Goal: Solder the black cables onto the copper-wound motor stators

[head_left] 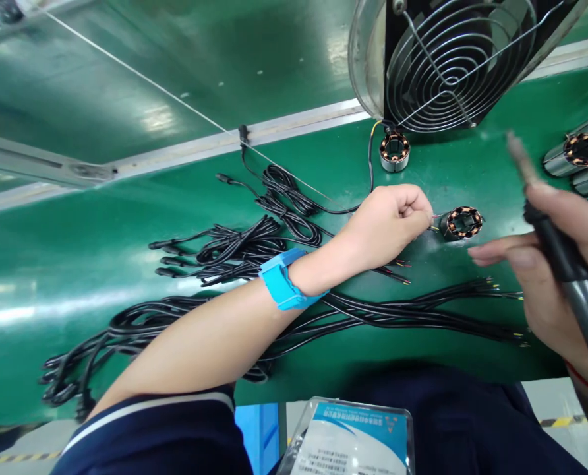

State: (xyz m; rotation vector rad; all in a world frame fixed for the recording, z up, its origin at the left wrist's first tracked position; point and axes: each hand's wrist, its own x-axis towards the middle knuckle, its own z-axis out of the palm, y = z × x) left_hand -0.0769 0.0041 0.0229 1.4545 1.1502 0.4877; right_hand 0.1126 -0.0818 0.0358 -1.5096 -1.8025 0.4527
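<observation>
My left hand (395, 218) is closed in a pinch on the thin colored wire ends of a black cable, right beside a small motor stator (462, 223) with copper windings. Its fingertips hide where the wires and the stator's leads meet. A blue band (287, 280) circles my left wrist. My right hand (561, 264) grips a soldering iron (565, 247) by its dark handle, the tip pointing up and away from the stator. Farther back, a second stator (394, 152) with a wire at its top stands on the green bench (447, 270).
A fan with a wire guard (449, 79) stands at the back. Several stators (583, 152) sit at the right edge. Bundled black cables (244, 247) lie left of my forearm, and loose cables with stripped ends (422, 310) run along the front. A thin cord (140, 76) slants across the left.
</observation>
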